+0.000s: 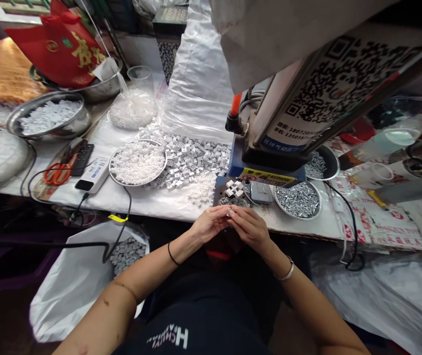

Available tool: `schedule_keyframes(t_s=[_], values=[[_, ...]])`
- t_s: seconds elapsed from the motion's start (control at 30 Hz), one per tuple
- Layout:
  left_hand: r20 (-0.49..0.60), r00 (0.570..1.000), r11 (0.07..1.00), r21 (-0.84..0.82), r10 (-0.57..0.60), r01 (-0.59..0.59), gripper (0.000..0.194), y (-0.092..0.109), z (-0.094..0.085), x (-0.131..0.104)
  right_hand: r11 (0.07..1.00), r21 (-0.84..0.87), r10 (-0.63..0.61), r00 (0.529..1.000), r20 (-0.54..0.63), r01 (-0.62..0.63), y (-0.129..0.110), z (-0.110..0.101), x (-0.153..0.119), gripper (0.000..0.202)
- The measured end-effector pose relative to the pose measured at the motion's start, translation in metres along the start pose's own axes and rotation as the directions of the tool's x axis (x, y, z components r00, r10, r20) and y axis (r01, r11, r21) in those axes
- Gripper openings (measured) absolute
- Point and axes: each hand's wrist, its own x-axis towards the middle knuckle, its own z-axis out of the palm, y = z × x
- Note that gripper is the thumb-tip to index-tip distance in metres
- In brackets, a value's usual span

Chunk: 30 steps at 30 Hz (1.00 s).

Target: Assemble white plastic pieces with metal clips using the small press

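My left hand (210,226) and my right hand (250,228) meet at the table's front edge, fingers closed. Between their fingertips is a small whitish piece (229,212), mostly covered, so its kind is unclear. Just beyond lie several white square plastic pieces (234,188) and a patch of tiny metal parts (235,201), at the foot of a press (266,170). Left of them spreads a pile of white square pieces (192,160) with smaller white bits (200,190). A bowl of metal pins (298,199) stands to the right.
A round dish of white parts (137,162) stands left of the pile. Farther left are a white power strip (94,173), orange scissors (57,173) and a metal bowl (79,118). Cables hang over the front edge, above a white sack (70,276) of grey pieces.
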Motion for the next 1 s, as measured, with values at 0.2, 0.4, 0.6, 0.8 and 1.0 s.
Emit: schedule_keyframes(t_s=[0.2,0.4,0.6,0.8,1.0], values=[[-0.028,0.956,0.870,0.424,0.291,-0.252,0.025,0.004,-0.003,0.005,0.965,0.055,0.260,0.963,-0.068,-0.257,-0.001,-0.008,0.010,0.017],[0.215,0.749,0.409,0.727,0.627,-0.551,0.040,0.029,0.003,0.041,0.915,0.020,0.400,0.896,-0.195,-0.404,0.027,-0.016,0.048,0.013],[0.184,0.827,0.535,0.684,0.531,-0.496,0.038,0.025,0.010,0.062,0.917,-0.069,0.386,0.917,-0.096,-0.393,0.042,-0.008,0.058,0.015],[0.204,0.818,0.544,0.658,0.538,-0.522,0.036,0.022,0.008,0.063,0.943,-0.066,0.326,0.945,-0.026,-0.327,0.044,-0.010,0.059,0.016],[0.263,0.803,0.515,0.653,0.534,-0.556,0.039,0.020,0.003,0.068,0.963,-0.119,0.252,0.965,0.076,-0.242,0.046,-0.012,0.061,0.019]])
